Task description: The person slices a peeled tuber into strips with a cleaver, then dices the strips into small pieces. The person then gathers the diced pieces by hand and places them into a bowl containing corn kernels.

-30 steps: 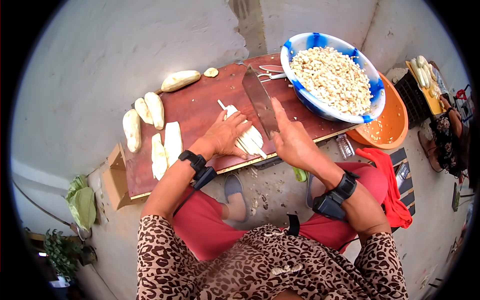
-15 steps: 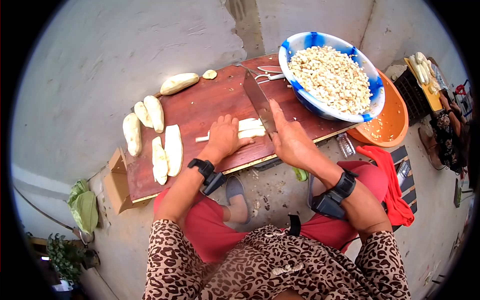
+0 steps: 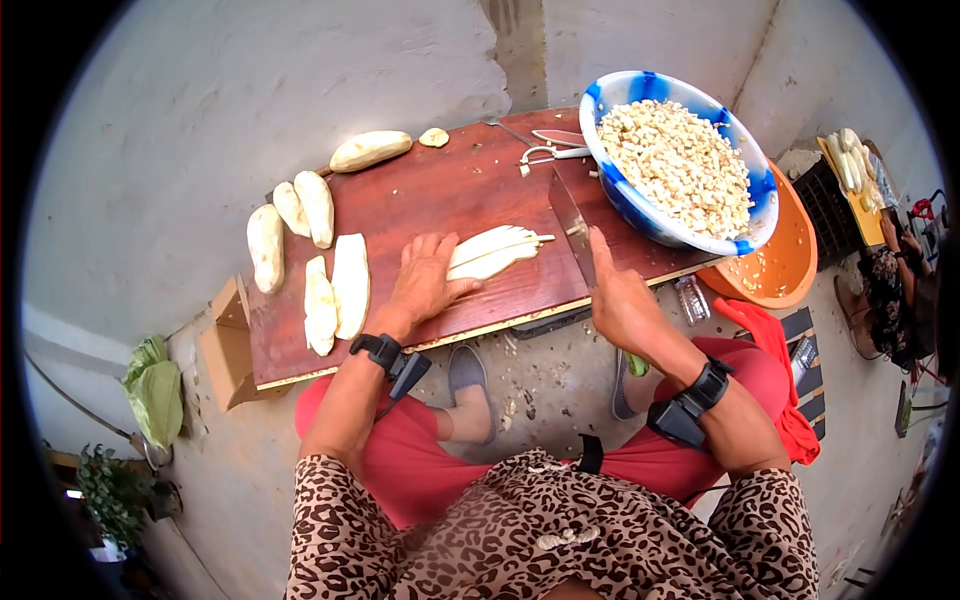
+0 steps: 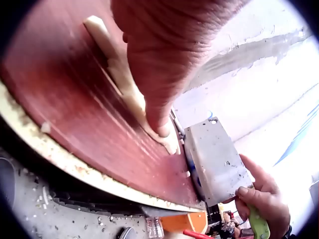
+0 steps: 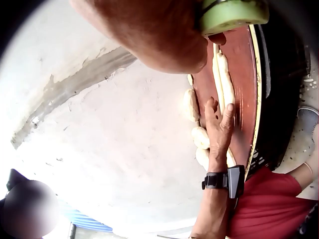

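Cut strips of a pale peeled vegetable lie side by side on the red-brown board. My left hand rests over their left end, fingers laid across and thumb spread along the near side. In the left wrist view that thumb touches a strip. My right hand grips a cleaver by its green handle. The broad blade stands to the right of the strips, apart from their tips, with a small pale piece on its face.
Several whole peeled vegetables and two long pieces lie at the board's left. A blue-and-white basin of diced pieces stands at the right, above an orange basin. A white-handled tool lies behind the cleaver. Another person works at far right.
The strips, under my left hand a second ago, have been turned and now extend to the right of it. The cleaver has moved right, away from them, still in my right hand.
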`<action>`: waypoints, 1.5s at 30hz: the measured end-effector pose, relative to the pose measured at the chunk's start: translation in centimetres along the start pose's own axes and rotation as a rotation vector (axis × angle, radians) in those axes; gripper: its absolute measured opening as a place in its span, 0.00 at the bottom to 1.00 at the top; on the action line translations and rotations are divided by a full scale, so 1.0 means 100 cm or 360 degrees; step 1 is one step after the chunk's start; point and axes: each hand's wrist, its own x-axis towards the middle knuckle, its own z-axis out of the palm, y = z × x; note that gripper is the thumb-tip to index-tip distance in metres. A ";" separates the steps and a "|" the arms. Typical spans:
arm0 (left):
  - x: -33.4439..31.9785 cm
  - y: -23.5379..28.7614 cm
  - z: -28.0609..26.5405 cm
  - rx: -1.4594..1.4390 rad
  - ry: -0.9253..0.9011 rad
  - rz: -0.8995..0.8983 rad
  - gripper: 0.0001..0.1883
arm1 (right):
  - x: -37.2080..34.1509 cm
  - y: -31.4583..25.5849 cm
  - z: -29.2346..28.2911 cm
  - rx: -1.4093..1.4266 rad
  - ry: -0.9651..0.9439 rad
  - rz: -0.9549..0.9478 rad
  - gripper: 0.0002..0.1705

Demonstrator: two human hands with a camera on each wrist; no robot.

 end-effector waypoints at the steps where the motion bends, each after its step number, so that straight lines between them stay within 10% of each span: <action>1: 0.001 0.000 0.003 -0.0058 0.0090 0.0102 0.32 | -0.002 0.002 0.001 -0.0010 -0.0008 0.0035 0.46; 7: 0.024 0.012 0.014 -0.0026 0.0287 0.0291 0.06 | -0.001 0.001 0.003 -0.0035 -0.0035 0.0097 0.44; 24: 0.008 0.006 -0.031 0.0228 -0.0300 -0.0257 0.20 | 0.003 -0.010 0.010 0.0063 0.0035 -0.0121 0.44; 33: 0.012 0.014 0.005 0.0033 -0.0134 0.0046 0.40 | 0.009 -0.019 0.012 -0.0124 -0.0132 -0.0112 0.48; 45: 0.009 0.007 0.005 -0.0110 0.0058 0.0136 0.19 | 0.003 -0.019 0.006 -0.0166 0.0000 -0.0171 0.45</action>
